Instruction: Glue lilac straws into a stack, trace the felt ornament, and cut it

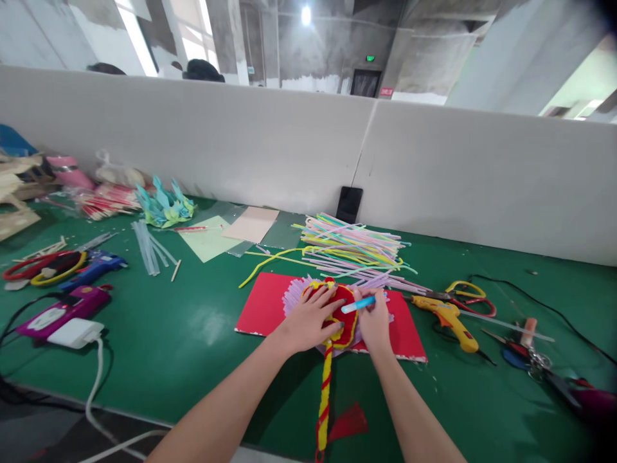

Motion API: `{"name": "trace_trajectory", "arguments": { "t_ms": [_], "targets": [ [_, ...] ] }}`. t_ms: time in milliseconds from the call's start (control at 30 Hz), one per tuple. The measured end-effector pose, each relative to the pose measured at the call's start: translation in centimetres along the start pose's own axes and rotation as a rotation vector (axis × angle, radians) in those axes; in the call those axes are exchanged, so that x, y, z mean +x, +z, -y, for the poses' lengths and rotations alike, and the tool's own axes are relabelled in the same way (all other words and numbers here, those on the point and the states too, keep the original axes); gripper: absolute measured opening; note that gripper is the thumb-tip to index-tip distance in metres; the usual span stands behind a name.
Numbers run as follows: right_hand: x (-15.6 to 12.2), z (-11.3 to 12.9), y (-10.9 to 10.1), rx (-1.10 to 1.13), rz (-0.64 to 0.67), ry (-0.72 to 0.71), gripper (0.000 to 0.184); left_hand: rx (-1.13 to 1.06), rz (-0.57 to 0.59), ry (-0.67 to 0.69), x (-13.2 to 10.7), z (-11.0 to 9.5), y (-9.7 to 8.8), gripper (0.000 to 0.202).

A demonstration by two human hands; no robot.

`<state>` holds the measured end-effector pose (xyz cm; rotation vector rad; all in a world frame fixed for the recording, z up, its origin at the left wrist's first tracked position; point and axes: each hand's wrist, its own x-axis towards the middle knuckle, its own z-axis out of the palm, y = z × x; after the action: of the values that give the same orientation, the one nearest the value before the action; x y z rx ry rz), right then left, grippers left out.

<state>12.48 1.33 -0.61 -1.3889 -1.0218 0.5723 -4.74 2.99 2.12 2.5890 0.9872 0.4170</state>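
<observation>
On a red sheet (263,303) lies a round hand fan (348,331), red with yellow fuzzy trim. A purple fringe (295,292) sticks out around it. Its handle (326,392), wound in yellow and red, points toward me, with a red tassel (351,421) beside the lower end. My left hand (312,316) rests flat with fingers spread across the fan's face, covering part of it. My right hand (375,321) is closed around a light blue pen (357,305) at the fan's right edge. Where the pen's tip touches is hidden by the fingers.
Pipe cleaners (354,241) are heaped behind the sheet, before a phone (349,204) leaning on the partition (270,141). To the right are a yellow glue gun (446,318) and scissors (470,297). Leftward lie a purple glue gun (65,313), a white adapter (76,332) and glue sticks (148,247).
</observation>
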Motion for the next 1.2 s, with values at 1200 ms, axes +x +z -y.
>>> {"name": "trace_trajectory", "arguments": {
  "t_ms": [1200],
  "targets": [
    [1.1, 0.6, -1.4, 0.114, -0.312, -0.049, 0.033, -0.022, -0.602, -0.418, 0.4, 4.2, -3.1, 0.025]
  ]
}}
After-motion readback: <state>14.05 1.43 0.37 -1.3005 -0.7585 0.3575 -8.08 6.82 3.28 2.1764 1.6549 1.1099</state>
